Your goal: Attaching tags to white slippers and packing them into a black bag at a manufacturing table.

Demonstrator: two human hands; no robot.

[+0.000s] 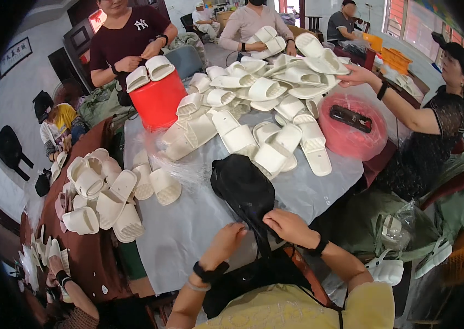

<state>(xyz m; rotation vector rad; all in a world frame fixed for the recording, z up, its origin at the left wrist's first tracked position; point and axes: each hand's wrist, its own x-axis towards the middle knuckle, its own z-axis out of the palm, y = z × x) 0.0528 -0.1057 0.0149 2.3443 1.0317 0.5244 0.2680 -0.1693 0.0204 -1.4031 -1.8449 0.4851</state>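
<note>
A soft black bag (243, 183) with a dangling strap lies on the near edge of the table, in front of my body. My right hand (292, 226) is closed, its thumb and fingers pinching the bag's near right edge. My left hand (225, 241) is closed too, fingertips pressed together close to the bag's near left side; what they pinch is too small to make out. Just beyond the bag, a big heap of cream slippers (276, 151) spreads over the plastic-covered table (188, 241).
A red bucket (158, 100) bears two slippers. Pink plastic wrap (347, 129) with a dark box on it lies to the right. More slippers (112, 197) are piled at left. One co-worker's hand (352, 75) reaches into the heap from the right; others are around the table.
</note>
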